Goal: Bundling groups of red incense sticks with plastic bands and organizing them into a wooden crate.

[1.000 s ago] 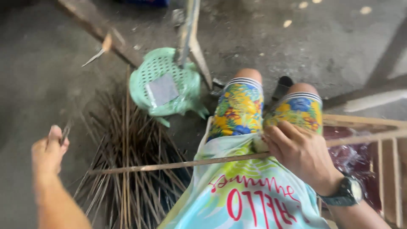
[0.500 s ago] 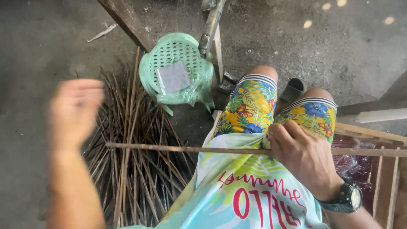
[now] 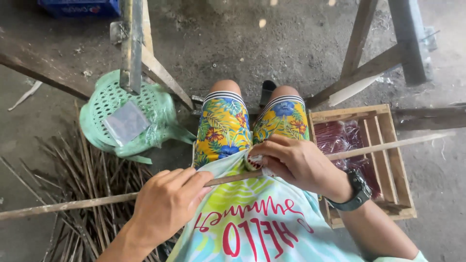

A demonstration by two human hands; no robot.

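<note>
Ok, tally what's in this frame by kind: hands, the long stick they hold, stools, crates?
Hands: 2, left hand and right hand
Long stick held across the lap: 1
Green plastic stool: 1
Wooden crate: 1
Total: 5

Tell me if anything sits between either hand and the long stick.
Nothing visible does. The left hand and the right hand both already grip the long stick directly, across the lap.

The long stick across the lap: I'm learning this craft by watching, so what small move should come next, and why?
Probably slide the stick sideways through both hands. The left hand grips it, the right hand pinches it against the lap, and long lengths overhang each side.
</note>
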